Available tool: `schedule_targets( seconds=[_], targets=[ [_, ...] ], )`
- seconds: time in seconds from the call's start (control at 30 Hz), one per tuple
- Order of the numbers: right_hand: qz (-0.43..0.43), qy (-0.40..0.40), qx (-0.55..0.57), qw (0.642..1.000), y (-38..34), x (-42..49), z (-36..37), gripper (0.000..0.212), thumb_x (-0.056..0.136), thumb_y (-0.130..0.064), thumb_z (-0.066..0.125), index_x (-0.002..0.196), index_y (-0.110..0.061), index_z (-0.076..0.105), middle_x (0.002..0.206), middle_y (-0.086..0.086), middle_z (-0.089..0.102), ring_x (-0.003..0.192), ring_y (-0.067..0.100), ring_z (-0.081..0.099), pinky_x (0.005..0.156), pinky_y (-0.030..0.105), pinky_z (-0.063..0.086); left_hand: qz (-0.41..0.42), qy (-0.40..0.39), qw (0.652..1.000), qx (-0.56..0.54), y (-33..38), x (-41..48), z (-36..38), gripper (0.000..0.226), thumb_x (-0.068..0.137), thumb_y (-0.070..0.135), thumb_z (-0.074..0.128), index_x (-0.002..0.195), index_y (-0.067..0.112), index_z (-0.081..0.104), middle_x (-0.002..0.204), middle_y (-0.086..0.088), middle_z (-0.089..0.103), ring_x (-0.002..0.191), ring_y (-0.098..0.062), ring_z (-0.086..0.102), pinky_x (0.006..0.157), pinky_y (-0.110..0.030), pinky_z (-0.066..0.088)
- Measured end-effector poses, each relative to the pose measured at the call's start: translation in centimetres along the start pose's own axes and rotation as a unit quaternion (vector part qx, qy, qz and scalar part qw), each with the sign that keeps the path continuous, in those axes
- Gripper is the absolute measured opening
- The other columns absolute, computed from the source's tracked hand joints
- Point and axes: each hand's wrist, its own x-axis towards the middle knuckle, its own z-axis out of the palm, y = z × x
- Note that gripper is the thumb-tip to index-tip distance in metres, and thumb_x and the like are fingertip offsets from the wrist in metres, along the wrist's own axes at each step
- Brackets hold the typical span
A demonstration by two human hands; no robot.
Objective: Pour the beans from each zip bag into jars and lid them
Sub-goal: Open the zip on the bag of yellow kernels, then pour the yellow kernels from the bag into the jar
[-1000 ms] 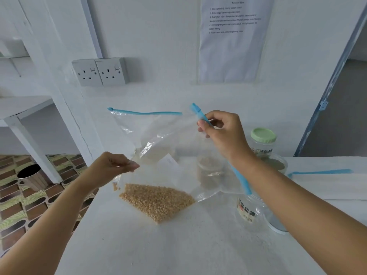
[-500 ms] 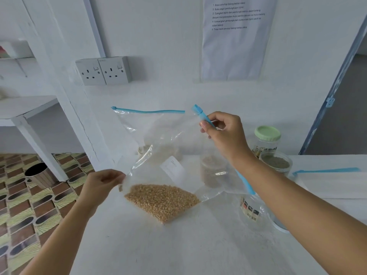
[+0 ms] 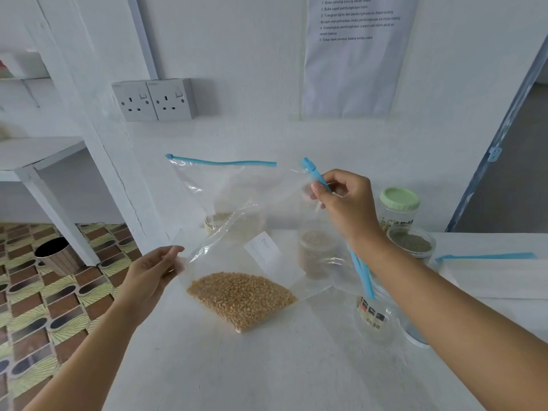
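Head view, over a white table (image 3: 267, 366). The left hand (image 3: 154, 271) pinches the left edge of a clear plastic zip bag (image 3: 237, 232) between thumb and fingertips. The right hand (image 3: 347, 203), held higher, has its thumb and curled fingers clamped on one side of the bag's blue zip strip (image 3: 314, 173). The mouth of the bag stands apart, and I see the strip's other side running level behind it.

A heap of pale yellow beans (image 3: 241, 298) fills the lowest corner of the bag. I cannot tell whether that corner touches the table or hangs just above it.

Under the right forearm is an empty clear jar with a printed label (image 3: 375, 315). Two filled jars show blurred through the film. Behind the right wrist stand a green-lidded clear jar (image 3: 398, 209) and, just before it, an open jar of grey-green beans (image 3: 412, 244). A second flat clear bag (image 3: 486, 277) lies at the right.

On the wall are a double white socket (image 3: 155, 99) and a printed paper sheet (image 3: 355, 54). A dark round bin (image 3: 56, 256) stands on the patterned floor at the left.
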Motion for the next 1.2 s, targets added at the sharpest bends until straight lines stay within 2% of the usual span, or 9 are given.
schedule_targets(
  seconds=[0.13, 0.23, 0.33, 0.47, 0.57, 0.73, 0.83, 1.07, 1.2],
  targets=[
    [0.021, 0.006, 0.013, 1.000, -0.1, 0.2, 0.1, 0.013, 0.082, -0.013, 0.068, 0.072, -0.004, 0.068, 0.068, 0.012, 0.068, 0.060, 0.015, 0.055, 0.063, 0.038, 0.048, -0.043, -0.075, 0.995, 0.042, -1.9, -1.7, -0.6, 0.070, 0.061, 0.064, 0.090, 0.110, 0.015, 0.077, 0.111, -0.016, 0.072, 0.104, -0.027, 0.070, 0.095, -0.043, 0.052],
    [0.018, -0.020, 0.011, 1.000, -0.1, 0.3, 0.3, 0.026, 0.080, -0.026, 0.077, 0.071, -0.005, 0.066, 0.070, 0.022, 0.063, 0.062, 0.021, 0.051, 0.063, 0.036, 0.044, -0.050, -0.049, 0.997, 0.009, -2.5, -2.1, 0.6, 0.047, 0.085, 0.047, 0.077, 0.109, 0.007, 0.070, 0.122, -0.022, 0.069, 0.113, -0.030, 0.067, 0.106, -0.051, 0.047],
    [0.019, -0.053, 0.020, 0.998, -0.8, 0.6, 0.4, 0.031, 0.082, -0.030, 0.084, 0.075, -0.005, 0.070, 0.067, 0.016, 0.063, 0.062, 0.019, 0.052, 0.065, 0.034, 0.044, -0.068, -0.009, 0.996, -0.048, -2.5, -1.6, 2.2, 0.014, 0.096, 0.029, 0.055, 0.095, 0.016, 0.058, 0.126, -0.020, 0.070, 0.124, -0.031, 0.063, 0.109, -0.052, 0.041],
    [0.059, -0.088, 0.055, 0.993, -1.8, 1.1, 0.3, 0.020, 0.082, -0.018, 0.085, 0.083, 0.000, 0.075, 0.070, 0.009, 0.065, 0.066, 0.015, 0.061, 0.065, 0.031, 0.049, -0.082, 0.042, 0.984, -0.154, -3.6, -1.1, 4.0, 0.008, 0.105, 0.026, 0.050, 0.098, 0.024, 0.053, 0.112, -0.015, 0.075, 0.123, -0.030, 0.063, 0.101, -0.050, 0.045],
    [0.065, -0.080, 0.085, 0.991, -2.4, 1.3, -0.2, 0.015, 0.079, -0.015, 0.087, 0.084, -0.003, 0.079, 0.076, 0.015, 0.072, 0.068, 0.018, 0.064, 0.069, 0.034, 0.053, -0.050, 0.065, 0.982, -0.170, -3.0, -1.0, 4.5, 0.012, 0.103, 0.025, 0.053, 0.092, 0.025, 0.058, 0.098, -0.009, 0.076, 0.118, -0.032, 0.063, 0.095, -0.049, 0.047],
    [0.024, -0.037, 0.114, 0.992, -3.6, 1.1, -1.6, 0.013, 0.079, -0.011, 0.086, 0.082, -0.001, 0.079, 0.068, 0.013, 0.069, 0.063, 0.020, 0.059, 0.065, 0.028, 0.051, 0.018, 0.061, 0.986, -0.151, 1.2, -0.3, 4.2, 0.012, 0.100, 0.024, 0.057, 0.092, 0.025, 0.065, 0.103, -0.007, 0.075, 0.103, -0.024, 0.070, 0.099, -0.053, 0.047],
    [0.015, 0.019, 0.140, 0.990, -3.7, 1.1, -2.4, 0.012, 0.079, -0.012, 0.086, 0.081, -0.002, 0.079, 0.070, 0.017, 0.070, 0.065, 0.022, 0.059, 0.066, 0.031, 0.051, 0.061, 0.054, 0.988, -0.127, 4.6, 0.2, 4.6, 0.008, 0.095, 0.024, 0.063, 0.090, 0.025, 0.069, 0.098, -0.005, 0.077, 0.097, -0.022, 0.073, 0.096, -0.044, 0.050],
    [-0.047, 0.088, 0.137, 0.986, -5.3, 1.9, -4.4, 0.012, 0.084, -0.011, 0.082, 0.075, -0.008, 0.075, 0.069, 0.014, 0.070, 0.061, 0.021, 0.059, 0.064, 0.026, 0.051, 0.105, 0.064, 0.986, -0.114, 11.3, 2.0, 6.3, 0.005, 0.088, 0.028, 0.075, 0.087, 0.024, 0.073, 0.095, -0.006, 0.078, 0.096, -0.025, 0.074, 0.100, -0.043, 0.048],
    [-0.050, 0.112, 0.137, 0.983, -5.7, 2.3, -5.5, 0.016, 0.087, -0.014, 0.080, 0.075, -0.005, 0.073, 0.067, 0.011, 0.069, 0.066, 0.031, 0.061, 0.065, 0.026, 0.053, 0.110, 0.056, 0.987, -0.103, 13.6, 2.5, 7.6, 0.008, 0.092, 0.020, 0.074, 0.085, 0.023, 0.071, 0.092, -0.002, 0.077, 0.105, -0.029, 0.072, 0.082, -0.033, 0.049]
  ],
)
